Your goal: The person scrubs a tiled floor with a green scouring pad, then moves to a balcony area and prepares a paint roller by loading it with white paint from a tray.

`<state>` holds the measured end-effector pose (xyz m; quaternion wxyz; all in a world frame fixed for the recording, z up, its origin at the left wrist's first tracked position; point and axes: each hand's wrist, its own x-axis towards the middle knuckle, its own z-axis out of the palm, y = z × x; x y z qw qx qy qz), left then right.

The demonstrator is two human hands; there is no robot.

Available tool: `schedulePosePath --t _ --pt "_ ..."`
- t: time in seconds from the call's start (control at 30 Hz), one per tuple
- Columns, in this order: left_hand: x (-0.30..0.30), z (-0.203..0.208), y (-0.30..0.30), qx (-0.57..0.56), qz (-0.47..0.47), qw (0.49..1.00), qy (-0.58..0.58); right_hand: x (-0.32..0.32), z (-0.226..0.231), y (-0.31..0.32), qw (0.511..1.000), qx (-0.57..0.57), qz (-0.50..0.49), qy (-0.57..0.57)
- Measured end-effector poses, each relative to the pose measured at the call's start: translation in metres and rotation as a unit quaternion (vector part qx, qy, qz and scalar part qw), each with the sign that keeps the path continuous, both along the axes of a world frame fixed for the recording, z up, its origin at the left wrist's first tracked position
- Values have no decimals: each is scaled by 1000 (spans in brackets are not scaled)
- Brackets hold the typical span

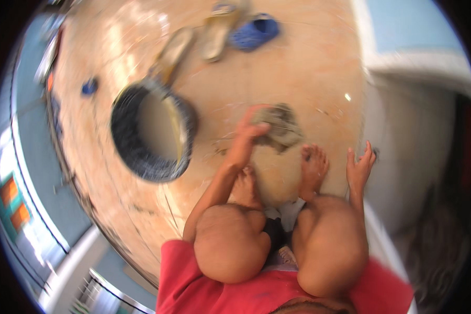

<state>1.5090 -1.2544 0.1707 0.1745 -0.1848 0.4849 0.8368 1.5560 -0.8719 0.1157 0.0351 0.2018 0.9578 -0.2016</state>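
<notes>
My left hand (249, 128) is closed on a crumpled, grey-green rag (281, 127) and presses it to the tan tiled floor, ahead of my bare feet. The hand and the rag are slightly blurred. To my right, my right hand (360, 166) has its fingers apart and holds nothing, close to the pale step edge and the grey surface beside it. A dark bucket (125, 128) with cloudy, brownish-grey water stands on the floor to the left of my left hand.
Beyond the bucket lie a pair of tan sandals (178, 48) and a blue clog (255, 33). A small blue thing (89, 86) sits farther left. A white-edged step or wall (369, 31) runs along the right. My bent knees and red shirt fill the near side.
</notes>
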Motion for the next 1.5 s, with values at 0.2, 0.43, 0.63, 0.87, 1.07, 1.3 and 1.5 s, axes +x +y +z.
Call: schedulePosePath --t 0.2,0.43,0.63,0.87,1.07,1.3,1.5 --pt "16 18 -2 -152 -149 973 90 -93 40 -156 778 -591 151 -150" --pt "81 105 -80 -201 79 976 -36 -202 71 -256 714 -599 236 -275" --pt "167 154 -58 -184 355 896 -193 -165 72 -424 761 -418 345 -355" --pt "389 246 18 -249 466 733 -429 -190 -19 -411 775 -447 254 -368" --pt "530 337 150 -200 492 492 -690 -136 146 -426 781 -343 323 -410" --pt "414 172 61 -51 558 626 -542 -80 324 -481 611 -168 691 -347" --pt "338 165 -20 104 698 526 -475 79 503 -507 496 7 812 -307"
